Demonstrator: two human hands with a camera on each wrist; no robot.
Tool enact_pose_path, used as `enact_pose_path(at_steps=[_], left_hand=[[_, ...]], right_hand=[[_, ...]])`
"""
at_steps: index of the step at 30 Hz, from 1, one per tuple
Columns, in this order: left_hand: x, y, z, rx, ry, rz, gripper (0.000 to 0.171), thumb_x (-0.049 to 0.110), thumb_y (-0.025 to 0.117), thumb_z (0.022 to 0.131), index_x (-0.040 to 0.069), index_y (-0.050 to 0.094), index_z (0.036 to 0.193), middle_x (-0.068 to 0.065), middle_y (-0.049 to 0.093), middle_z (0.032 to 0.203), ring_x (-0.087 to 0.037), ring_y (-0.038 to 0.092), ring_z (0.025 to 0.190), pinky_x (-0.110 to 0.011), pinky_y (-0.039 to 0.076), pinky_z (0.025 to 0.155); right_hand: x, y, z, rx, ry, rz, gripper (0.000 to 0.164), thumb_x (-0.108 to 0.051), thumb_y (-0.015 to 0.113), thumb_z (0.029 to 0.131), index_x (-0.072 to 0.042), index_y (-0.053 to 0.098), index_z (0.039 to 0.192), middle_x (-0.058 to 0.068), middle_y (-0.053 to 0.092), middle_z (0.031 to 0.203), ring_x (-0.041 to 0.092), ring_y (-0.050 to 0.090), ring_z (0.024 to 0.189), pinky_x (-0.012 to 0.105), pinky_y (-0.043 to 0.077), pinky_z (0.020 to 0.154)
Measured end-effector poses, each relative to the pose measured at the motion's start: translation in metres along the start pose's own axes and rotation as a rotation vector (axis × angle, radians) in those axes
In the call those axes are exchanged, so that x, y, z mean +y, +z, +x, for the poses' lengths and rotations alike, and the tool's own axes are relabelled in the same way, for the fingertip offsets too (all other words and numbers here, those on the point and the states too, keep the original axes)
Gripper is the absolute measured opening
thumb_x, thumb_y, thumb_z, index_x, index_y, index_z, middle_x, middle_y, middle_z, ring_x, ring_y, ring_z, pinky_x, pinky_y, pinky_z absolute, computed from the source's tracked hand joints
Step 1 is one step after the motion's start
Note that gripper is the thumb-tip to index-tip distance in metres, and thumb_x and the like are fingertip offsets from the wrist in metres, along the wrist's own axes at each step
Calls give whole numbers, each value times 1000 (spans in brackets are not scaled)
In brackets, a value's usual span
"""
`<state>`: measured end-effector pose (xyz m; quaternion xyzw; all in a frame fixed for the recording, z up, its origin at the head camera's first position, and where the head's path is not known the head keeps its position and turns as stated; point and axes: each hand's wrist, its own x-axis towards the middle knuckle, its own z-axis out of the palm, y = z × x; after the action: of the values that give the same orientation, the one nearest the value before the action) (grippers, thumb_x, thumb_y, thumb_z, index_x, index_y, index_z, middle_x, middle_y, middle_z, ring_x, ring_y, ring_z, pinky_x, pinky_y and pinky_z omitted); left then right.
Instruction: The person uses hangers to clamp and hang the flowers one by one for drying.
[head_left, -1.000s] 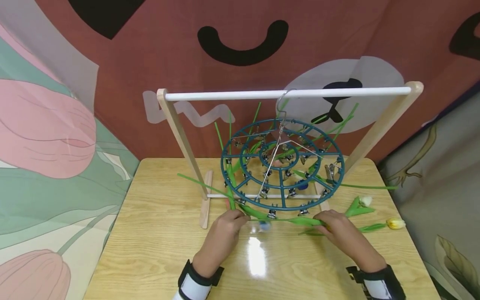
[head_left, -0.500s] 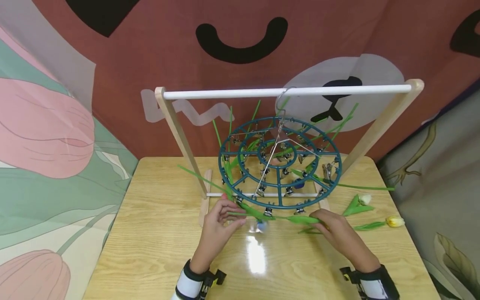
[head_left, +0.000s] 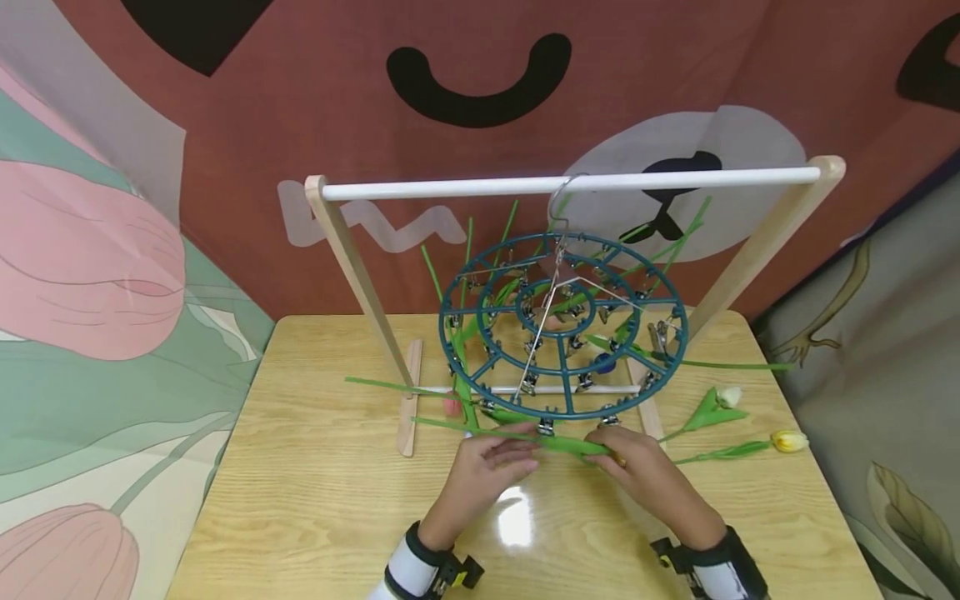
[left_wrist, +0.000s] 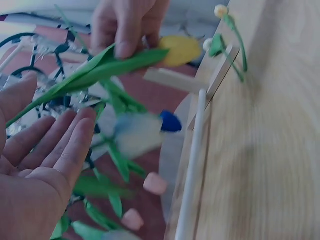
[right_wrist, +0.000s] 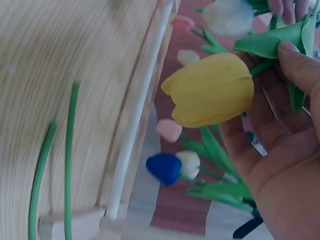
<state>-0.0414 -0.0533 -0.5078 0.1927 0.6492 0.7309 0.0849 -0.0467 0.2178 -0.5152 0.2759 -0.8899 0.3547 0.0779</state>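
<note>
Between thumb and fingers, my right hand (head_left: 645, 471) pinches a yellow artificial tulip (right_wrist: 210, 90) by its stem and green leaf, just behind the bloom. Its stem runs leftward past my left hand (head_left: 487, 475), whose fingers are relaxed and apart; in the left wrist view the stem crosses above the palm, and contact cannot be told. Just beyond both hands hangs a round teal clip hanger (head_left: 564, 413) with several metal clips. Tulips hang bloom-down under it, among them a blue one (right_wrist: 164, 168), a blurred white-and-blue one (left_wrist: 137, 134) and a pink one (right_wrist: 169, 130).
A wooden stand with a white top bar (head_left: 450, 188) carries the hanger by its hook. On the table (head_left: 300, 500) at right lie a white tulip (head_left: 728, 397) and a yellow tulip lying loose (head_left: 789, 441). Several green stems poke up through the hanger rings.
My left hand has let go of the stem, opened and moved right. The right hand has shifted left with the yellow tulip, whose stem end now points out to the left.
</note>
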Motion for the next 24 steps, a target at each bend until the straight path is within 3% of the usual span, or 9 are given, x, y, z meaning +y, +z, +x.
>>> enact_pose_path(at_steps=[5,9,12,17,24], left_hand=[[-5,12,0,38,-28,-20,42,-2,73,92,-13,61,130,-32,62,133,-23,72,111,-32,61,96],[-9,18,-1,113,17,8,29,-2,70,94,-13,66,120,-30,64,132,-7,69,113,-28,61,96],[-13,19,-1,155,77,35,21,-2,67,96,-12,68,114,-29,68,126,-6,69,111,-29,62,93],[-15,19,0,163,130,66,16,1,65,98,-9,69,110,-26,71,119,-12,70,110,-32,63,93],[-16,19,0,184,153,190,16,7,66,98,-5,72,106,-17,74,118,-22,69,112,-32,64,90]], right_hand=[[-10,11,7,19,-75,48,24,-3,81,84,-16,71,102,-7,72,92,-3,59,78,15,52,59],[-17,18,13,24,-139,70,24,-6,81,85,-15,69,105,-5,72,95,2,64,79,14,55,63],[-20,21,16,41,-146,45,28,-23,77,92,-12,66,115,1,73,103,11,69,86,23,62,70],[-28,19,20,88,-94,-24,63,-53,64,96,-8,55,138,10,70,114,26,71,97,40,65,79],[-43,14,31,143,-95,95,79,-45,68,98,0,38,156,16,64,140,27,70,110,36,64,85]])
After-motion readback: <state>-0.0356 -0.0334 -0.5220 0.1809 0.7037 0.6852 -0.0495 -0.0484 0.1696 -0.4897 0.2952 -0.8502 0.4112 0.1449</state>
